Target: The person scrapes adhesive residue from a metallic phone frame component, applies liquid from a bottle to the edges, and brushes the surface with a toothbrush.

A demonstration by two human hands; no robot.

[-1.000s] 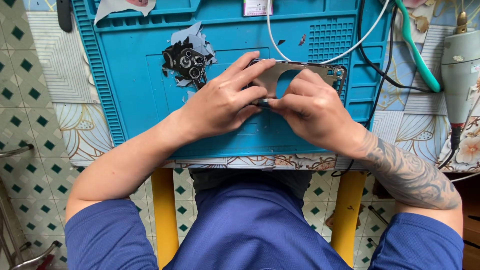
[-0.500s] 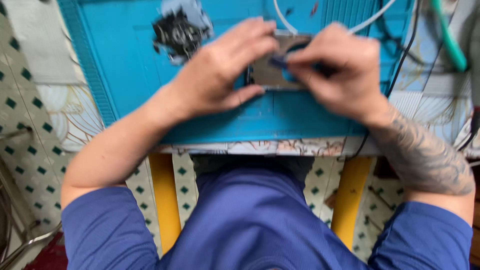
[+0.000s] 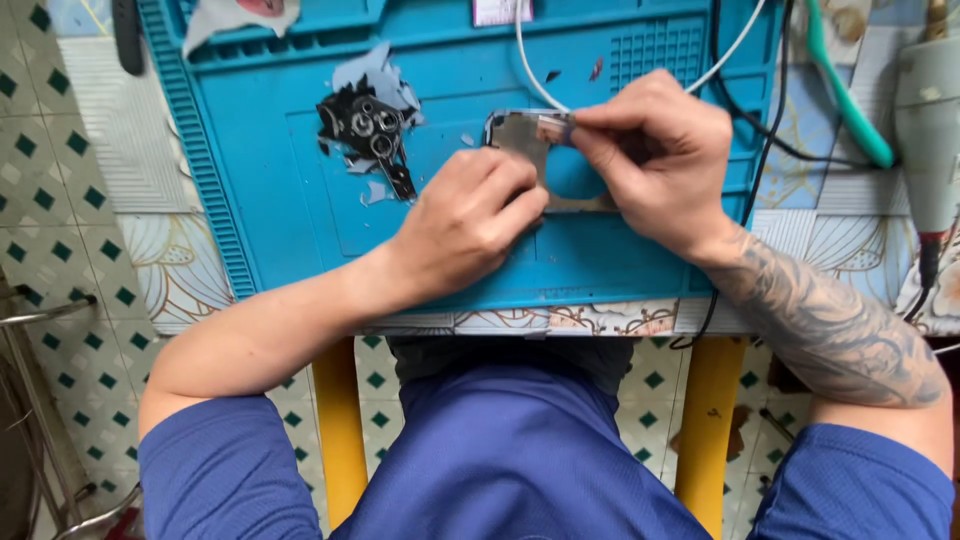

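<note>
Right hand (image 3: 655, 160) pinches the metal phone frame (image 3: 520, 135) at its nine o'clock, left hand (image 3: 470, 215) curled steadying it from six.

Looks like a small repair workshop: blue repair mat (image 3: 300, 220) on the counter (image 3: 110, 150), cables, rotary tool (image 3: 925, 130) at the right.

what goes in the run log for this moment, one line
left hand: pressing on metal phone frame | right hand: pinching frame's top edge | surface: blue repair mat | nearby: black part scraps, white cable
</note>
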